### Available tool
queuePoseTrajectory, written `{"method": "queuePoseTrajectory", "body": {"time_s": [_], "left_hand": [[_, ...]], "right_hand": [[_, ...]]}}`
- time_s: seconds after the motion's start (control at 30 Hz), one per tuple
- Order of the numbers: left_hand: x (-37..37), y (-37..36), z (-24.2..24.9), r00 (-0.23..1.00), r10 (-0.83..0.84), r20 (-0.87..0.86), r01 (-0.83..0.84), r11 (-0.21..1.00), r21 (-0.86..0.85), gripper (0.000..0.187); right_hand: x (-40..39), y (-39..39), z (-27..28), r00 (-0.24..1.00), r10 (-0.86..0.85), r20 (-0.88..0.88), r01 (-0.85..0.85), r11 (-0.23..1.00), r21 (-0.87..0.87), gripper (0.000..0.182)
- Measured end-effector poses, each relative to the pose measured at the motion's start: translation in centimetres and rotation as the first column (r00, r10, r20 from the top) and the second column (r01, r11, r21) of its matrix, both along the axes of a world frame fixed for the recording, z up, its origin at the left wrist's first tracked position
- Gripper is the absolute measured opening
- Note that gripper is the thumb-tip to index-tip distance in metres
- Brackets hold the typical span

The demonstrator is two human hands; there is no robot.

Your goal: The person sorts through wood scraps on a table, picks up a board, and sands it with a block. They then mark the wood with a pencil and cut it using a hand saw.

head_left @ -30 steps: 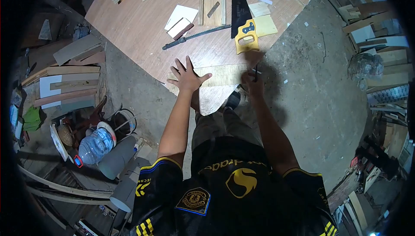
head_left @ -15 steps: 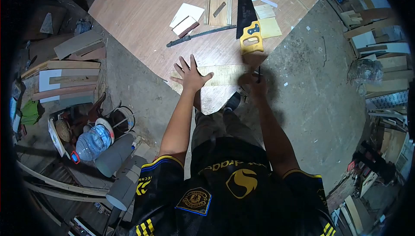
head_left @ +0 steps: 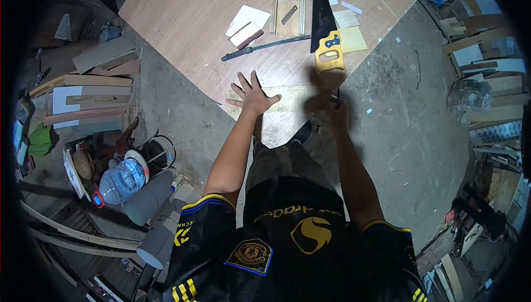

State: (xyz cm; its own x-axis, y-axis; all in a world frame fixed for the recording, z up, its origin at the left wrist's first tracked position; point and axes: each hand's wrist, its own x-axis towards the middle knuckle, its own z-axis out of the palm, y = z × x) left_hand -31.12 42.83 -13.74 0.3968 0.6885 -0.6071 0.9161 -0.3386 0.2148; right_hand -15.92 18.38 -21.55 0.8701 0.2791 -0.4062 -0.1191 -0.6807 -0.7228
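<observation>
At the near corner of the table (head_left: 182, 42) I see a pale board (head_left: 293, 99), the left hand (head_left: 255, 100) splayed flat on it, grasping nothing; the right hand (head_left: 337, 112), by a slim dark tool (head_left: 338, 99), is too shadowed to tell its grip.

a pale yellowish board (head_left: 293, 98), straight-edged and faintly grained, lies flat and crosswise at the near edge of the desk (head_left: 182, 36), its right end in deep shadow. by that end a slim dark object (head_left: 337, 99) is held, its type too dim to tell.
</observation>
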Motion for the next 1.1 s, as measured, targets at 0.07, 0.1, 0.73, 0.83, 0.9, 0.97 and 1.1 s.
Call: {"method": "queuePoseTrajectory", "body": {"time_s": [0.07, 0.1, 0.73, 0.83, 0.9, 0.97, 1.1], "left_hand": [[-0.2, 0.2, 0.2, 1.0, 0.004, -0.006, -0.004, 1.0, 0.008, 0.132], [-0.2, 0.4, 0.2, 1.0, -0.002, -0.011, 0.002, 1.0, -0.009, 0.132], [-0.4, 0.0, 0.6, 0.999, 0.017, 0.051, -0.016, 1.0, -0.023, 0.125], [-1.0, -0.1, 1.0, 0.987, 0.017, 0.158, -0.025, 0.999, 0.046, 0.112], [-2.6, 0.3, 0.4, 0.964, -0.036, 0.262, -0.009, 0.985, 0.171, 0.104], [-4.0, 0.3, 1.5, 0.921, -0.125, 0.368, 0.002, 0.948, 0.318, 0.087], [-6.9, 0.7, 2.5, 0.878, -0.352, 0.325, 0.248, 0.914, 0.321, 0.096]], "right_hand": [[0.0, -0.3, -0.8, 1.0, 0.007, 0.015, -0.007, 1.0, 0.002, 0.046], [0.1, -0.4, -1.1, 1.0, 0.001, -0.027, 0.0, 0.999, 0.038, 0.046], [-1.0, 1.3, 2.8, 0.995, -0.03, 0.096, 0.041, 0.994, -0.106, 0.044], [-1.5, 2.0, 2.8, 0.897, -0.227, 0.38, 0.243, 0.97, 0.005, 0.042], [-0.3, 2.6, 4.9, 0.913, -0.277, 0.3, 0.29, 0.957, 0.002, 0.042], [0.6, 2.9, 6.1, 0.919, -0.332, 0.211, 0.342, 0.94, -0.012, 0.043], [3.5, 4.3, 6.1, 0.944, -0.302, 0.135, 0.298, 0.953, 0.047, 0.043]]}}
